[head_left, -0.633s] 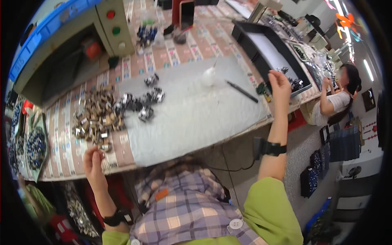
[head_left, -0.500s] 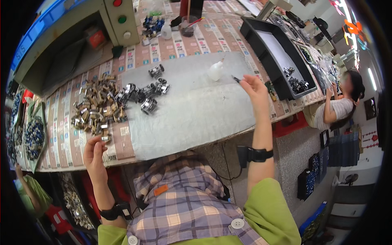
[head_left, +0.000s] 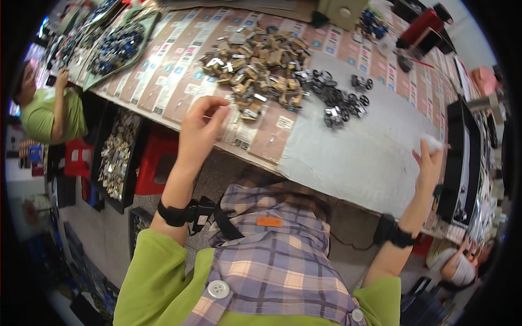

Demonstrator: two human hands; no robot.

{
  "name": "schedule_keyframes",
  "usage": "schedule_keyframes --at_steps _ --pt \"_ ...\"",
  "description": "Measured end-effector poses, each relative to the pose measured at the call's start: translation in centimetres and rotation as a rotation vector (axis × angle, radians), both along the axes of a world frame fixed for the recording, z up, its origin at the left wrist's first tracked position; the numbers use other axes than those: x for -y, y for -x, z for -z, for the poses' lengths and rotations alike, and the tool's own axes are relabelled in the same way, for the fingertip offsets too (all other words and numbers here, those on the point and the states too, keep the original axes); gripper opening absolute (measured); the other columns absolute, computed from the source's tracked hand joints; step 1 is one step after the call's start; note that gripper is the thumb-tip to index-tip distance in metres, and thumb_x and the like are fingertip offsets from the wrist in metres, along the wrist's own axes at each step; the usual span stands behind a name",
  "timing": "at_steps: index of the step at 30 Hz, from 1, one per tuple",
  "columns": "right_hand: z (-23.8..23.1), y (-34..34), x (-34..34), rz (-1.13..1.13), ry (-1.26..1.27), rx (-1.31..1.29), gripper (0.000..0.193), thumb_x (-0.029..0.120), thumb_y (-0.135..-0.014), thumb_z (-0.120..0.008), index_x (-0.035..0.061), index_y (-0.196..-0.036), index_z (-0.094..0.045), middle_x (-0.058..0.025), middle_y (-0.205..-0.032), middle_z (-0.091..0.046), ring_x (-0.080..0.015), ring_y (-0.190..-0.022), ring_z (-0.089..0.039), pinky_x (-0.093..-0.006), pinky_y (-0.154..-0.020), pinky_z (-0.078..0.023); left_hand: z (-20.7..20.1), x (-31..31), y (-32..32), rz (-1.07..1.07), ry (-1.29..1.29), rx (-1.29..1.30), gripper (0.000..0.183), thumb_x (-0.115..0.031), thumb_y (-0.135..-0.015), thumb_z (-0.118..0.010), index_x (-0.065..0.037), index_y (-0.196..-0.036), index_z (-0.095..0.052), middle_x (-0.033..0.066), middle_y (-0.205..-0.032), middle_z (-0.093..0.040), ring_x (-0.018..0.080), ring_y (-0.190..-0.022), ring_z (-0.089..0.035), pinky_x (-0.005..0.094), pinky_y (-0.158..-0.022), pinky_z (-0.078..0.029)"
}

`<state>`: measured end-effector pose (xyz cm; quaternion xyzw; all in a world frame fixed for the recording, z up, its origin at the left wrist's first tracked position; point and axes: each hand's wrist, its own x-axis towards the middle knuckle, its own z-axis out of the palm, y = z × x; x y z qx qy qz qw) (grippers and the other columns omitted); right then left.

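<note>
My left hand (head_left: 201, 126) is beside the table's front edge, just left of a pile of small brown-and-silver metal parts (head_left: 255, 70). Its fingers curl in and the thumb nearly meets the forefinger; anything between them is too small to make out. On the right, my right hand (head_left: 428, 165) hovers over the grey sheet (head_left: 348, 163) by a small white bottle (head_left: 433, 143), partly behind the fingertips. Blur hides whether it touches the bottle or holds anything. Several black wheeled pieces (head_left: 340, 98) lie on the sheet, against the pile's right side.
A black bin (head_left: 459, 163) stands at the table's right end. Blue parts lie on a green sheet (head_left: 117, 49) at far left, near a co-worker in green (head_left: 51, 114). A black crate of parts (head_left: 119, 155) and a red stool (head_left: 157, 163) are below the table's left side.
The view has swung left. My left hand has risen off the near edge of the brown pile. My right hand has come to the bottle; its small dark thing no longer shows.
</note>
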<state>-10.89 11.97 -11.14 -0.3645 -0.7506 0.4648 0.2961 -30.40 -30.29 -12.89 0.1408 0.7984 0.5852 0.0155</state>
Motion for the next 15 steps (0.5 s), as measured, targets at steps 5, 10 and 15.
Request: schedule_keyframes --at_steps 5,10,15 --pt "-1.6 -0.7 5.9 -0.144 0.098 -0.059 0.030 0.012 -0.081 -0.058 0.0029 -0.108 -0.048 -0.0093 -0.102 -0.056 -0.0136 -0.092 -0.053 -0.0261 -0.069 -0.049 -0.3 -2.6 -1.4 0.074 0.333 -0.228 0.026 -0.014 -0.069 -0.069 -0.006 -0.092 -0.058 0.0059 -0.088 -0.049 0.0158 -0.069 -0.050 0.0263 -0.060 -0.042" --pt "-0.4 -0.8 9.6 -0.162 0.159 -0.098 0.031 0.007 -0.080 -0.059 0.0008 -0.108 -0.047 -0.0145 -0.107 -0.056 -0.0151 -0.094 -0.053 -0.0262 -0.067 -0.049 1.4 -3.3 -1.9 0.030 0.385 -0.345 0.028 -0.017 -0.068 -0.070 -0.006 -0.091 -0.058 0.0076 -0.091 -0.049 0.0242 -0.075 -0.052 0.0334 -0.064 -0.043" --pt "-0.1 -0.6 11.6 -0.162 0.169 -0.114 0.031 0.005 -0.079 -0.059 0.0003 -0.107 -0.047 -0.0146 -0.107 -0.056 -0.0148 -0.093 -0.053 -0.0253 -0.071 -0.046 1.9 -3.2 -1.8 0.072 0.426 -0.368 0.024 -0.016 -0.068 -0.069 -0.006 -0.087 -0.058 0.0080 -0.090 -0.051 0.0271 -0.082 -0.052 0.0349 -0.071 -0.042"
